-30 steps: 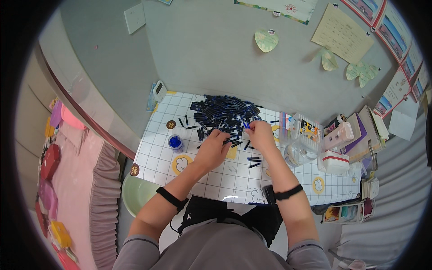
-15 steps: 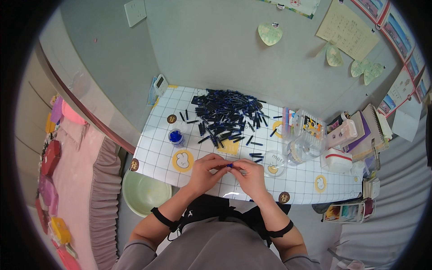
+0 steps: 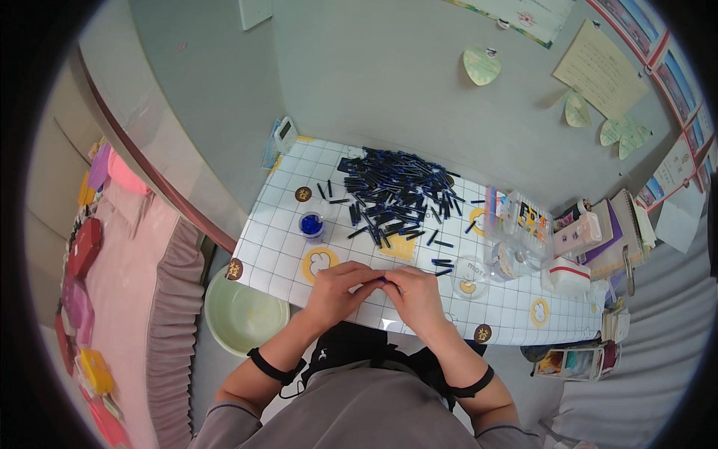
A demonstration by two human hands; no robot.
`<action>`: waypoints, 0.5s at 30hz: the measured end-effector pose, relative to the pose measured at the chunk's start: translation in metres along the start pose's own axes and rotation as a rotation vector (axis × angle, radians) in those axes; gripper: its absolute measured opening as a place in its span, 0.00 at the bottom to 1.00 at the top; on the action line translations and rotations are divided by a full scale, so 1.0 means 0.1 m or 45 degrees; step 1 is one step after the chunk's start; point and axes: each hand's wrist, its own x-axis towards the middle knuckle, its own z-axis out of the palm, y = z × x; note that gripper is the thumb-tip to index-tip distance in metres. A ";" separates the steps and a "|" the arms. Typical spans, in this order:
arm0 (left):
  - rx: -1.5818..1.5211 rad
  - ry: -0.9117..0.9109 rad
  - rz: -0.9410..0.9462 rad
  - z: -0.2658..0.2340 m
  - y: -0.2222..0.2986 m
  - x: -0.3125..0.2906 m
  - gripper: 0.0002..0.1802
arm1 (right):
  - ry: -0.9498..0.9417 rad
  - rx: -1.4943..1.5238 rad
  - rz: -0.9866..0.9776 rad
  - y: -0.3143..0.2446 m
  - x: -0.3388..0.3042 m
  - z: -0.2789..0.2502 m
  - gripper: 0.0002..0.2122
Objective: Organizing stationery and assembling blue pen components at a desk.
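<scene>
Over the near edge of the table (image 3: 288,258), my left hand (image 3: 336,294) and my right hand (image 3: 416,299) meet fingertip to fingertip. Both pinch a small blue piece (image 3: 384,279), mostly hidden by my fingers. Beyond them lies a large heap of short, thin black-and-blue tubes (image 3: 400,183), which look like pen ink cartridges. Several loose tubes (image 3: 443,263) lie ahead of my right hand. A small clear cup (image 3: 313,239) holding bright blue pieces stands to the far left of my left hand.
At the table's right are clear plastic containers (image 3: 516,258), a white box with red trim (image 3: 567,275), a pink case (image 3: 577,233) and notebooks (image 3: 624,224). A small white device (image 3: 286,135) leans at the back left wall. A pale green basin (image 3: 245,318) sits below the left edge.
The whole view has shifted, so the table's things appear farther right. My fingers have closed in around the blue piece, and less of it shows now.
</scene>
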 end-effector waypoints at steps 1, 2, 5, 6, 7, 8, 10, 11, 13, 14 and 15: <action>0.004 0.010 -0.005 -0.08 0.00 0.02 0.11 | -0.009 0.002 -0.007 -0.07 0.08 0.01 0.09; -0.001 0.074 0.037 -0.16 -0.01 0.03 0.11 | 0.008 -0.021 -0.054 -0.14 0.16 0.02 0.10; -0.011 0.156 0.006 -0.45 0.04 0.09 0.10 | -0.006 0.005 -0.085 -0.35 0.42 0.07 0.10; -0.024 0.163 -0.061 -0.55 0.06 0.11 0.10 | -0.028 0.050 -0.059 -0.40 0.50 0.11 0.10; 0.011 0.200 -0.038 -0.65 0.04 0.13 0.09 | 0.008 0.086 -0.103 -0.43 0.59 0.16 0.08; 0.017 0.210 -0.042 -0.72 -0.01 0.14 0.09 | -0.001 0.090 -0.112 -0.44 0.68 0.21 0.08; 0.073 0.348 -0.049 -0.84 -0.12 0.17 0.09 | -0.012 0.133 -0.229 -0.44 0.89 0.31 0.09; 0.111 0.386 -0.083 -0.89 -0.15 0.21 0.08 | -0.001 0.091 -0.219 -0.45 0.99 0.36 0.07; 0.110 0.409 -0.096 -0.95 -0.30 0.25 0.09 | 0.026 0.110 -0.212 -0.40 1.14 0.46 0.06; 0.104 0.425 -0.110 -0.97 -0.38 0.26 0.09 | 0.057 0.127 -0.198 -0.37 1.20 0.51 0.05; 0.131 0.413 -0.113 -0.99 -0.45 0.26 0.08 | 0.040 0.147 -0.147 -0.37 1.23 0.55 0.05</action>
